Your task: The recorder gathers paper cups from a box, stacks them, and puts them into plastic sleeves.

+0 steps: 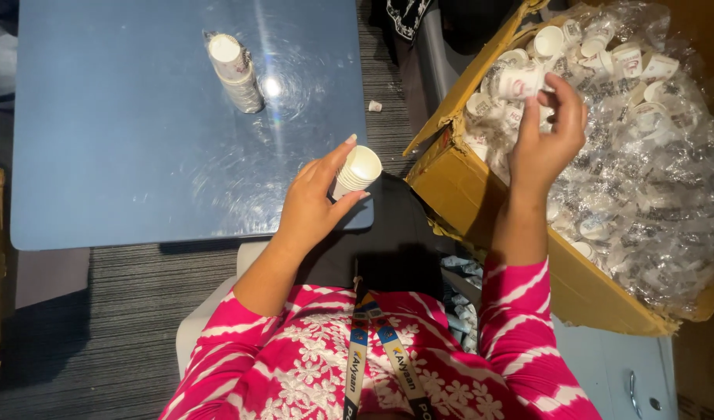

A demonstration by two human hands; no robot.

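Observation:
My left hand [314,204] grips a short stack of small white paper cups [357,172] over the near right corner of the blue table [116,148]. My right hand [545,138] is raised inside a cardboard box [458,194] and pinches one small printed paper cup [520,81] between its fingers. The box is full of loose paper cups and crumpled clear plastic wrap [652,179]. Another stack of cups [234,71], still in clear wrap, lies on the table farther back.
A single small cup [375,106] lies on the striped carpet between table and box. A white seat edge [197,327] shows at my left. A pale cabinet top [613,373] sits below the box. Dark items lie beyond the table.

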